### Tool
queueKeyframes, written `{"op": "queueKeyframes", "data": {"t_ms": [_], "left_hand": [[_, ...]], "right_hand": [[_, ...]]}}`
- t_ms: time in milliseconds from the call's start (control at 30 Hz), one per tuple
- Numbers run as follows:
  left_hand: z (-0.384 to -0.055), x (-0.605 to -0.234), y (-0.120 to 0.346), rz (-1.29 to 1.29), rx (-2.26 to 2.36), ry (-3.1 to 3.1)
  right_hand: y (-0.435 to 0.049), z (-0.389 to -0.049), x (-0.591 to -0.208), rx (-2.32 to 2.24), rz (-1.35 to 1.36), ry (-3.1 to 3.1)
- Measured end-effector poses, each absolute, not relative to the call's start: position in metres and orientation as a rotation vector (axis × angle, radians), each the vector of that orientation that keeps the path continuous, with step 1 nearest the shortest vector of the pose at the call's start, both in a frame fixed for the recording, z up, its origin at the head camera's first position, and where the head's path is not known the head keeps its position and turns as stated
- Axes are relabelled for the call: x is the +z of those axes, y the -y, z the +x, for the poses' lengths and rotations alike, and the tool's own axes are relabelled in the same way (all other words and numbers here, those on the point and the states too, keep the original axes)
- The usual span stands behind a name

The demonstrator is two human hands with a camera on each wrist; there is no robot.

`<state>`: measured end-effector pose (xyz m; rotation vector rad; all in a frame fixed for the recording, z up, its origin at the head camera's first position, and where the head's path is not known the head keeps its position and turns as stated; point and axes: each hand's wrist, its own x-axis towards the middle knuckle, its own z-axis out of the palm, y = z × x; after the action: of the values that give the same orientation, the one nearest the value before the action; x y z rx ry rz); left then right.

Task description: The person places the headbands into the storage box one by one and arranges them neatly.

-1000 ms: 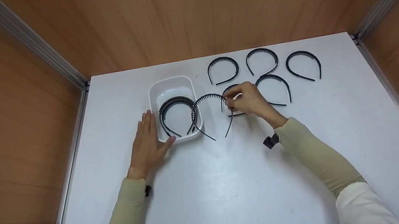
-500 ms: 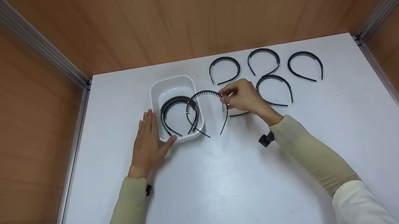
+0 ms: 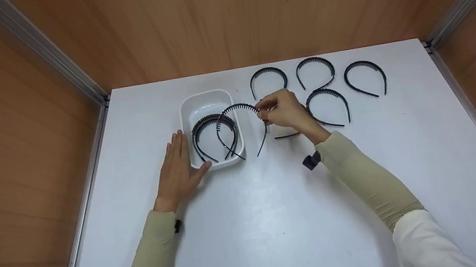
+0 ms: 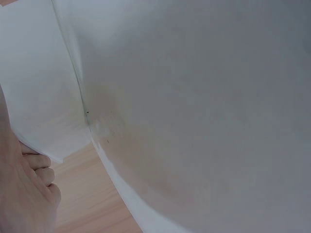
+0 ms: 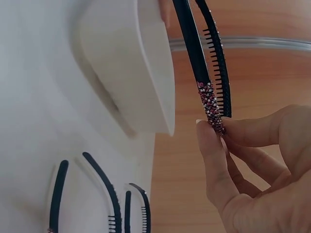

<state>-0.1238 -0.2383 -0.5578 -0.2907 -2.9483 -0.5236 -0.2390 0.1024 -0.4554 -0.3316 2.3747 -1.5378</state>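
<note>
A black toothed headband hangs from my right hand, which pinches it by one side between thumb and fingertips. The right wrist view shows the pinch on a glittery pink-and-silver stretch of the band. In the head view its left part overlaps the right rim of a white plastic container. Several nested headbands lie inside that container. My left hand rests against the container's left side, its fingers straight and its thumb at the front corner. In the left wrist view, the container's pale wall fills most of the picture.
More headbands lie on the white table: a back-row headband, a middle one, a far-right one and a nearer one. Another headband is partly hidden under my right hand. Wooden panels enclose the table.
My right hand has moved left and slightly toward the back with the headband, which now overlaps the container more. The left hand stays in place at the container.
</note>
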Motion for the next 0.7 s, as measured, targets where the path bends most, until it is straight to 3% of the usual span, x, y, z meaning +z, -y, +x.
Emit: {"op": "queueKeyframes", "data": {"t_ms": [700], "left_hand": [[-0.124, -0.558, 0.239, -0.325, -0.525, 2.933]], "right_hand": [[-0.083, -0.25, -0.45, -1.501, -0.346, -2.431]]}}
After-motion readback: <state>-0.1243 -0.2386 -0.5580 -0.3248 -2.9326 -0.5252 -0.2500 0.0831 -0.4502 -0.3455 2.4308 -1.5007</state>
